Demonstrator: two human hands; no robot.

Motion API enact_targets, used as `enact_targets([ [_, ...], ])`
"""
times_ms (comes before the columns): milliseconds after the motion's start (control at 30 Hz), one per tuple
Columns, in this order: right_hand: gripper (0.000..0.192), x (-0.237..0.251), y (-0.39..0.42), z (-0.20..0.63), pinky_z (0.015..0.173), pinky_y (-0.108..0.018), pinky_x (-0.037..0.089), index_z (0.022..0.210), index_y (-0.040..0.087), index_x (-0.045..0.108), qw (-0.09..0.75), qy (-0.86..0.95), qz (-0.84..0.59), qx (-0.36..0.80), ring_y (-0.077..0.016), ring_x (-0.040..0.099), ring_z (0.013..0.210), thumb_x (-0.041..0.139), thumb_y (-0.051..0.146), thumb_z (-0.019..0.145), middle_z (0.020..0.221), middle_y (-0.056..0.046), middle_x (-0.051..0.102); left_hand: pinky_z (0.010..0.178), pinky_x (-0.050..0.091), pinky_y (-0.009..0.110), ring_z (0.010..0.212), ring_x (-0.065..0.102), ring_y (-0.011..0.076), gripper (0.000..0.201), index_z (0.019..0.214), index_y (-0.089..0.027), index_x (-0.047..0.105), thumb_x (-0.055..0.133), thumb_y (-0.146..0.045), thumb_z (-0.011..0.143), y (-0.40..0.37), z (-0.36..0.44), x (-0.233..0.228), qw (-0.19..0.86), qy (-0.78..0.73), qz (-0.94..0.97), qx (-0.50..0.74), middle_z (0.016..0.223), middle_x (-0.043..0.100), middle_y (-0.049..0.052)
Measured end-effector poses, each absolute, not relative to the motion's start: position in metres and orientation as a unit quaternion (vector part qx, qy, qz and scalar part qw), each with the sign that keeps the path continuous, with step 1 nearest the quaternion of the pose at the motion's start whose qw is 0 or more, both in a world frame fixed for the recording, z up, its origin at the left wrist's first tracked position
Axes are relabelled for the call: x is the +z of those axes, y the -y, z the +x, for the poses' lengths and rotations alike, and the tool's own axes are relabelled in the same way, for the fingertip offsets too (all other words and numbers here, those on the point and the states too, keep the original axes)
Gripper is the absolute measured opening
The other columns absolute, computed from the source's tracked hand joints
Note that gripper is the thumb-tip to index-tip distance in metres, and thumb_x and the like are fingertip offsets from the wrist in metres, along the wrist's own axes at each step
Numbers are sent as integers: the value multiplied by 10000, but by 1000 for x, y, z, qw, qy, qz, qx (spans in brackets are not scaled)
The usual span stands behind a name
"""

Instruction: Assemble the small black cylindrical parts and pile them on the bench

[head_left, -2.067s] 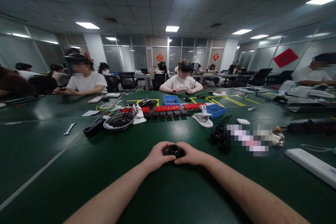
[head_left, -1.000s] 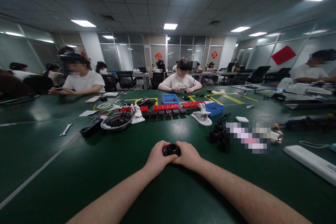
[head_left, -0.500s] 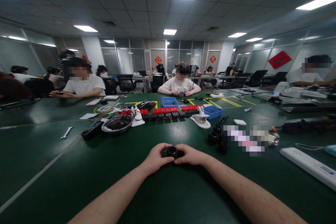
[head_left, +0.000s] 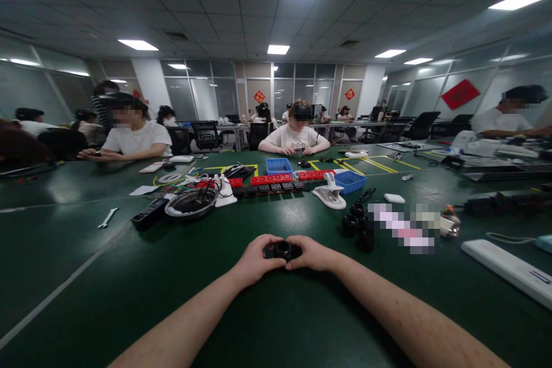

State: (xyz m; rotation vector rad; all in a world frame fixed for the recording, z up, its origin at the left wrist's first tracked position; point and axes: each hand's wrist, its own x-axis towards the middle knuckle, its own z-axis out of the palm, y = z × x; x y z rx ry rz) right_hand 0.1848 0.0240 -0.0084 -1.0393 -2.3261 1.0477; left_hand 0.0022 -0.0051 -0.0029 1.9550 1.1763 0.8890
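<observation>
Low over the near middle of the green table, both hands grip one small black part (head_left: 283,249) with a round, ring-like opening facing up. My left hand (head_left: 257,259) curls round its left side, thumb along the near edge. From the right, my right hand (head_left: 307,253) closes on the same part, its thumb and fingers meeting the left hand's at the front. Much of the part is hidden behind the fingers, so its exact kind cannot be made out. Similar-looking black round pieces (head_left: 359,224) lie a little beyond my right hand.
Farther in lie a round metal pan (head_left: 172,210), a black box (head_left: 149,214), a white clip base (head_left: 330,198), red socket strips (head_left: 271,179) and blue trays (head_left: 350,183). A wrench (head_left: 107,218) is at left, a long white bar (head_left: 509,270) at right. Co-workers sit around the table.
Both hands stay in place around the black part, with hardly any movement. The camera view has shifted very slightly.
</observation>
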Motion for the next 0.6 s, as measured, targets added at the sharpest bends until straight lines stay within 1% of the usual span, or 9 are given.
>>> enact_targets([
  [100,382,-13,-20,177,495,-197,308,747,148,501,188,835,-446,261,-115,448,612,685,388,513,679,24,495,675,394,276,780,512,181,354,888,-174,565,672,-236,556,6,7,-9,313,-479,737,360,849,553,24],
  [167,398,-14,-15,171,484,-207,288,747,155,495,181,829,-495,187,-122,450,595,656,445,527,680,9,509,681,395,283,763,510,177,329,852,-170,555,671,-234,551,7,12,-13,283,-508,720,379,815,544,16],
  [267,397,-14,-8,163,531,-244,307,746,155,504,170,820,-538,92,-158,483,633,590,505,581,707,-29,541,679,397,288,746,503,172,299,822,-166,544,663,-244,559,8,16,-15,251,-534,703,397,797,533,13],
  [333,427,-13,-6,161,586,-274,325,751,153,515,171,822,-539,64,-188,499,688,567,543,587,739,-49,552,676,397,288,745,499,173,297,824,-165,546,661,-244,561,7,15,-14,250,-530,708,395,800,533,16],
  [400,468,-12,-7,164,633,-292,340,809,155,527,186,835,-512,80,-204,501,743,584,552,567,798,-57,555,672,396,284,749,498,174,302,840,-166,552,659,-232,565,6,13,-12,261,-515,718,389,812,536,19],
  [500,511,-10,-13,171,695,-300,358,939,172,528,209,862,-432,163,-203,494,816,645,479,546,895,-49,549,663,395,275,764,497,178,305,877,-176,563,645,-241,590,5,9,-8,283,-489,737,371,841,541,24],
  [600,443,-7,-20,180,731,-295,370,968,168,542,207,869,-361,266,-187,499,838,666,340,578,912,-32,555,640,396,262,771,497,178,344,949,-190,559,628,-261,619,6,5,-5,305,-470,749,354,874,537,30],
])
